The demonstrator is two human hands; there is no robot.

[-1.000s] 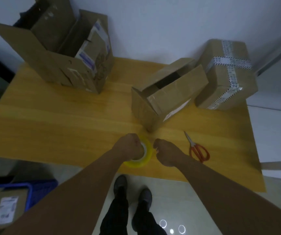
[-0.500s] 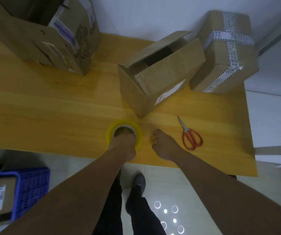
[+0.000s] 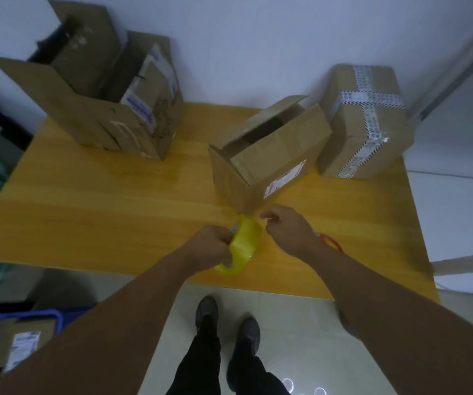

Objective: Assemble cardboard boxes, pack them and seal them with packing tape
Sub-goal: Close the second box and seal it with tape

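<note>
Against a white wall, the wooden table (image 3: 115, 195) carries the half-closed box (image 3: 275, 155). Near it, the left hand (image 3: 209, 249) grips the yellow tape roll (image 3: 245, 243) on edge, while the right hand (image 3: 289, 232) seemingly pinches its free end for sealing.

Only a red handle loop of the scissors (image 3: 332, 243) shows, at 3 o'clock of the tape roll (image 3: 245, 246); the right hand (image 3: 288, 233) covers the rest. Whether its curled fingertips pinch a tape end cannot be told. The left hand (image 3: 212, 249) hides the roll's 9 o'clock side. At 7 o'clock, the frame edge and a forearm cut off the blue crate (image 3: 41, 314). The middle box (image 3: 275, 155) bears a label (image 3: 285, 179) too small to read.
</note>
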